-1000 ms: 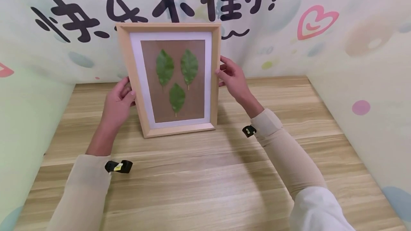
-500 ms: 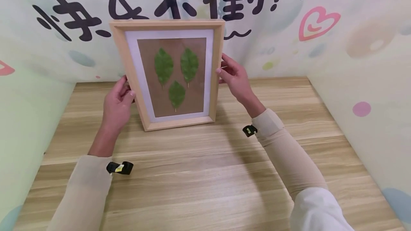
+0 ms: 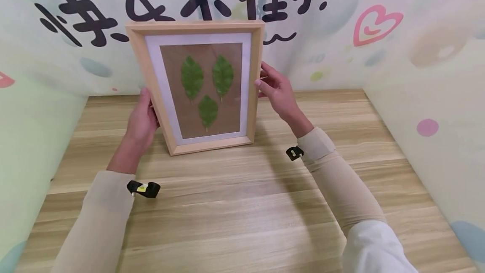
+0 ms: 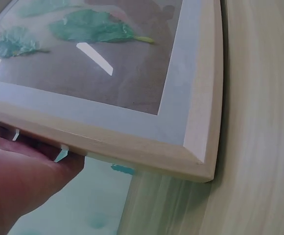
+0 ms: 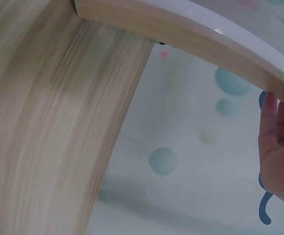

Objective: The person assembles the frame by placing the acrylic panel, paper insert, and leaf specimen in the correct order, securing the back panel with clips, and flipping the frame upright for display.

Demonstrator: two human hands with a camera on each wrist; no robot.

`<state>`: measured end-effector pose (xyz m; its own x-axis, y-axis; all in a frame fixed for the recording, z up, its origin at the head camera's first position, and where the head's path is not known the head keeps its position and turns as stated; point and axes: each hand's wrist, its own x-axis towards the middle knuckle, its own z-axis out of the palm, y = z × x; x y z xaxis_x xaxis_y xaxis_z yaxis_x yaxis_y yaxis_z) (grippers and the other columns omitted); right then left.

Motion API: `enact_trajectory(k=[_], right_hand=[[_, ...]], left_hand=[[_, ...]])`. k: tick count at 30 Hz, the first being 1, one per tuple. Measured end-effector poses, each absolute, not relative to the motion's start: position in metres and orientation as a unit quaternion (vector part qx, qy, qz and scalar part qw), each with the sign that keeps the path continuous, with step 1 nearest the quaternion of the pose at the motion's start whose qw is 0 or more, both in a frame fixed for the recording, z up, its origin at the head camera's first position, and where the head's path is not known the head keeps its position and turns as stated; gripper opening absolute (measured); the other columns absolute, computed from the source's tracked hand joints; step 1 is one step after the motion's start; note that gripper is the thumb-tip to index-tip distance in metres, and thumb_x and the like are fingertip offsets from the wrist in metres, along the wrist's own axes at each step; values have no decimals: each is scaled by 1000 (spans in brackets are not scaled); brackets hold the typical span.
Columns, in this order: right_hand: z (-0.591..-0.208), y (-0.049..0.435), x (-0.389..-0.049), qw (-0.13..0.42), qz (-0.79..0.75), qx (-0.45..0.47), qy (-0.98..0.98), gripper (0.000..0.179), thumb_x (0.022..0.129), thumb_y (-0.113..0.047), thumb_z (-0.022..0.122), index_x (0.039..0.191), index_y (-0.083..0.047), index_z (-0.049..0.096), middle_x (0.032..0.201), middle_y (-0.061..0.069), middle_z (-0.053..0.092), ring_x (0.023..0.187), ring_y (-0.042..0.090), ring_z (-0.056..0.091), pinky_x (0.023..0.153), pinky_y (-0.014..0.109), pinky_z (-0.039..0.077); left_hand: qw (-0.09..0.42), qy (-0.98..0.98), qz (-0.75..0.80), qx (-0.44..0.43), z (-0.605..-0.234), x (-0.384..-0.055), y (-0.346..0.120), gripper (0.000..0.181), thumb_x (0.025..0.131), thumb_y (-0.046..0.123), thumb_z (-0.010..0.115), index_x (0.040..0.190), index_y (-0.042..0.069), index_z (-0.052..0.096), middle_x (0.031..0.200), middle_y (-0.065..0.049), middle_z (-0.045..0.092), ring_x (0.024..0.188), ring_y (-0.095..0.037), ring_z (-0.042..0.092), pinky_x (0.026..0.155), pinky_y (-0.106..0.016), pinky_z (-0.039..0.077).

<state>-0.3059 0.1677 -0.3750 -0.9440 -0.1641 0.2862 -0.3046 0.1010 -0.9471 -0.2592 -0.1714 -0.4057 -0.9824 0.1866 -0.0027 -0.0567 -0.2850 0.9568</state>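
A light wood picture frame (image 3: 163, 115) with a white mat stands close to upright on the tabletop, its front toward me. Behind the clear front, three green leaves (image 3: 208, 111) lie on a brown backing. My left hand (image 3: 139, 123) holds the frame's left side; its fingers reach behind the edge and are partly hidden. On the opposite side, my right hand (image 3: 279, 95) grips the edge with the thumb in front and fingers behind. The left wrist view shows the lower corner against the table, with the left hand (image 4: 29, 176) beside the frame.
The wood-grain table (image 3: 227, 214) stretches from the frame toward me. A pale back wall (image 3: 326, 60) with large dark lettering rises right behind the frame. Side walls close in the table at left and right. Black straps (image 3: 144, 188) stick out from the sleeve cuffs.
The frame's bottom edge has moved back toward the wall, and its top now looks larger. My left thumb has come off the front face and that hand has turned. The right hand keeps its grip.
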Motion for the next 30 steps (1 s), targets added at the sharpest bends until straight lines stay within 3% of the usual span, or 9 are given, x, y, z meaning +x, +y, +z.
enact_trajectory(k=[8,13,20,23,26,28,30], right_hand=[[-372,168,-307,47,658,160,-734,54,94,-4,58,147,-9,44,110,12,58,94,20,60,75,33,57],[-373,168,-306,45,660,156,-733,54,95,-3,58,147,-9,44,112,14,57,94,21,60,74,32,57],[-373,168,-305,45,653,161,-738,55,95,-4,57,147,-10,43,114,17,56,96,23,59,74,33,57],[-374,168,-305,45,653,164,-738,55,95,-4,58,147,-10,43,114,17,56,96,23,59,74,31,57],[-374,168,-306,47,657,167,-734,55,94,-3,57,147,-9,44,114,16,57,96,22,60,73,29,57],[-374,168,-306,48,658,167,-732,55,94,-2,57,147,-9,44,113,15,57,95,22,60,73,29,57],[-374,168,-305,49,658,168,-733,55,94,-2,58,147,-8,44,112,15,56,95,22,60,73,29,57]], left_hand=[[76,582,807,63,-406,-266,-172,71,96,66,26,154,26,20,135,-1,36,129,-23,33,101,-41,25],[69,563,822,53,-408,-273,-169,65,97,64,27,153,31,24,132,1,37,127,-20,33,102,-40,25],[56,539,838,65,-409,-273,-169,61,99,59,29,151,29,27,128,2,40,121,-15,37,100,-36,26],[7,528,848,42,-404,-270,-167,53,100,50,39,141,16,45,120,1,53,112,-15,49,95,-29,37],[-87,533,841,17,-398,-265,-167,40,99,34,53,125,5,63,102,-3,67,90,-14,63,79,-22,50],[-146,549,823,7,-394,-263,-168,33,96,25,61,119,4,69,95,-5,72,79,-14,67,69,-21,55],[-180,580,795,4,-390,-260,-170,31,95,21,62,123,8,68,99,-4,73,78,-14,69,67,-20,56]])
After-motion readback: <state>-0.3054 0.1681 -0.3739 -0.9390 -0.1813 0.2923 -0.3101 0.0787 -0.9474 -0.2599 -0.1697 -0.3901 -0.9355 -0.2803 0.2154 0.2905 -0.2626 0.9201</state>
